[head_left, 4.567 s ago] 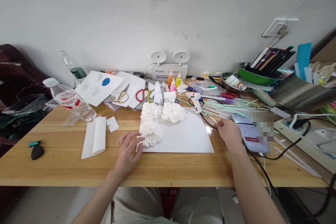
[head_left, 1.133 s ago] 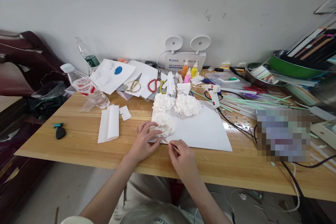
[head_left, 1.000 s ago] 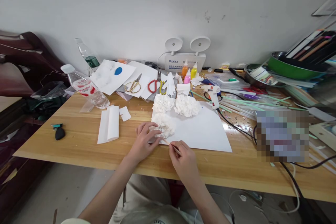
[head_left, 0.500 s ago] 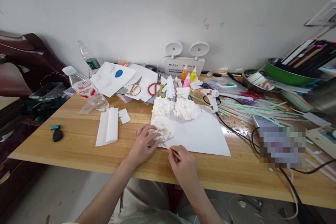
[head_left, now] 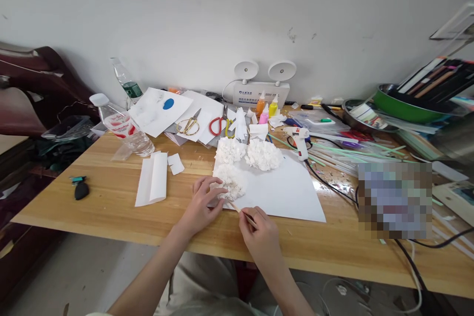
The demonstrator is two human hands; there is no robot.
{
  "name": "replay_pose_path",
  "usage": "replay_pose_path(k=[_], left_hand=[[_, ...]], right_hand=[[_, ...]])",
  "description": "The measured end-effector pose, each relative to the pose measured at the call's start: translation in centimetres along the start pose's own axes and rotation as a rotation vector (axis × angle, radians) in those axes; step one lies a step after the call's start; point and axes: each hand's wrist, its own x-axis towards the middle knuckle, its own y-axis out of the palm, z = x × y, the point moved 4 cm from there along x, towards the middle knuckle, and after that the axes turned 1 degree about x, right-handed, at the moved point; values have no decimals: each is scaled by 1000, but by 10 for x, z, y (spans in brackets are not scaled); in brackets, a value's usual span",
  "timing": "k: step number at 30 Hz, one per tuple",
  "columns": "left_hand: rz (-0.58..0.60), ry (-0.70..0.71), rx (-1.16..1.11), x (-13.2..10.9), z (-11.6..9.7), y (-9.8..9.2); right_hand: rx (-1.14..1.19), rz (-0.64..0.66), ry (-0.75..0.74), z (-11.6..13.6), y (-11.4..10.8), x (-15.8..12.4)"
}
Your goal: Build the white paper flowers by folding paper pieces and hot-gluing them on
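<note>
At the front edge of a white sheet of paper (head_left: 289, 192) lies a clump of ruffled white paper (head_left: 233, 182). My left hand (head_left: 205, 202) holds its left side, fingers bent over the edge and thumb below. My right hand (head_left: 261, 232) is closed in a pinch around a thin wooden stick (head_left: 236, 207), whose tip meets the clump's lower edge by my left thumb. Exactly what the tip touches is too small to make out. Two more ruffled clumps, one at the left (head_left: 229, 150) and a larger one (head_left: 263, 154), sit just behind.
Folded white paper (head_left: 158, 177) and a water bottle (head_left: 128, 128) stand left. Behind are gold scissors (head_left: 189, 126), red-handled pliers (head_left: 216, 126) and small paint bottles (head_left: 263, 116). To the right are a glue gun (head_left: 301, 140), its cable, many thin sticks and a blurred-out patch.
My right hand has shifted very slightly to the right and down with the stick. My left hand and the paper clumps keep their places; the view itself has moved a little.
</note>
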Motion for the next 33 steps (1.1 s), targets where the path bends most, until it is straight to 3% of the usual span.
replay_pose_path(k=[23, 27, 29, 31, 33], left_hand=[[-7, -2, -28, -1, 0, -1], [-25, 2, -52, -2, 1, -1], [-40, 7, -64, -2, 2, -2], [-46, 13, -73, -2, 2, -3], [-46, 17, -79, -1, 3, -3]], right_hand=[[-3, -18, -19, 4, -5, -2], [77, -48, 72, -11, -37, 1], [45, -168, 171, -35, -68, 9], [-113, -363, 228, -63, -105, 20], [-314, -450, 261, -91, -133, 34]])
